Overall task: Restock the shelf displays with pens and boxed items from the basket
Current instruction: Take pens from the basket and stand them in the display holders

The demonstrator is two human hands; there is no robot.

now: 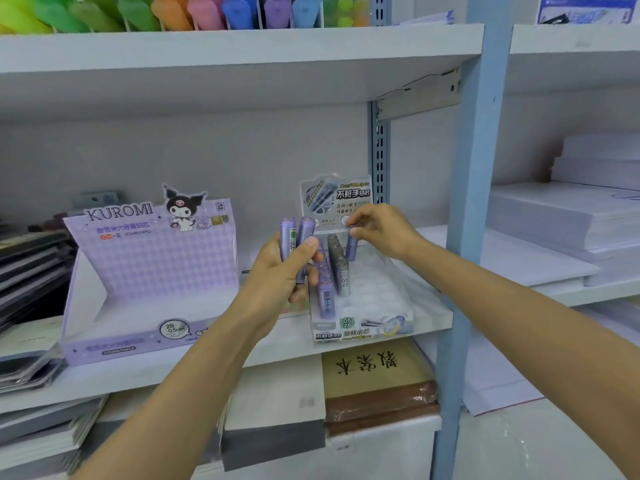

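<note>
My left hand [287, 271] grips two purple lead-refill tubes [297, 233] upright, just left of a clear display tray [388, 299] on the middle shelf. My right hand [381, 230] pinches the top of another purple tube [351, 249], which stands at the back of that tray. Several purple and grey tubes [337, 271] stand in the tray's left rows; its right rows hold none. The basket is out of view.
A purple Kuromi display box [152, 271] stands open to the left on the same shelf [242, 358]. Dark notebooks are stacked at far left, white paper reams [568, 216] at right. Coloured highlighters [173, 12] fill the shelf above. A blue upright post [464, 237] divides the bays.
</note>
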